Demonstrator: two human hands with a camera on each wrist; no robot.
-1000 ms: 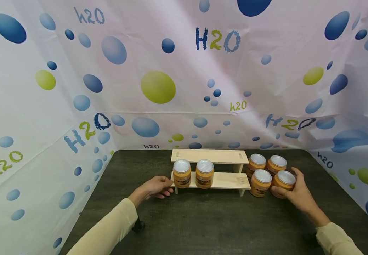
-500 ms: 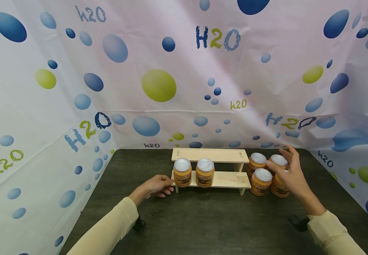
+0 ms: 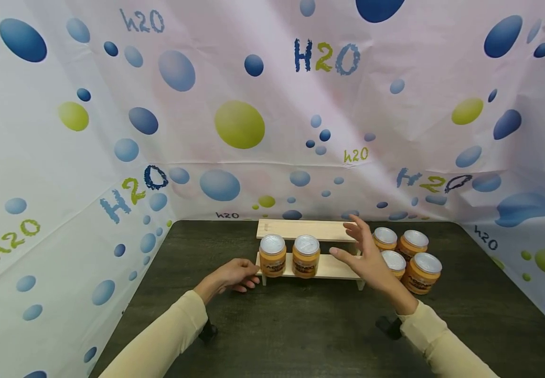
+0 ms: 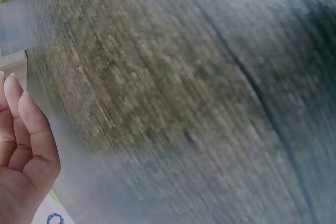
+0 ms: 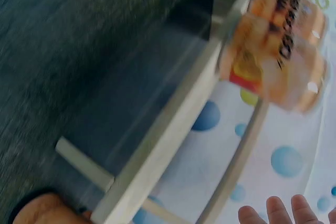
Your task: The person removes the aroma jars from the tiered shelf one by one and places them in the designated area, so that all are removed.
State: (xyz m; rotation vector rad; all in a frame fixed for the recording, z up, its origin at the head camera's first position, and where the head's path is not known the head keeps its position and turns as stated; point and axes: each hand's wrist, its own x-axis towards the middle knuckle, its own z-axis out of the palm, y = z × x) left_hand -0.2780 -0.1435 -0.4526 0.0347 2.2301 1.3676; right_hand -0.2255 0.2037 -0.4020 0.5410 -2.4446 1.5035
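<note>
A two-step wooden shelf [image 3: 331, 266] stands at the back of the dark table. Two orange jars with silver lids, the left one [image 3: 273, 258] and the right one [image 3: 306, 259], sit upright on its lower step. At the step's left end, my left hand [image 3: 234, 275] holds the edge between thumb and index finger; its other fingers [image 4: 35, 124] curl loosely in the left wrist view. My right hand [image 3: 370, 262], fingers spread and holding nothing, hovers before the shelf's right end and hides part of it. The right wrist view shows the shelf jars [image 5: 286, 59], blurred.
Several more orange jars [image 3: 421, 276] stand grouped on the table to the right of the shelf, one partly behind my right hand. A white sheet [image 3: 187, 136] printed with blue and green spots surrounds the table [image 3: 296, 331] at the back and sides.
My right hand has let go of the front right jar, lifted off the group and swung left to the shelf's right end. The left hand keeps its place.
</note>
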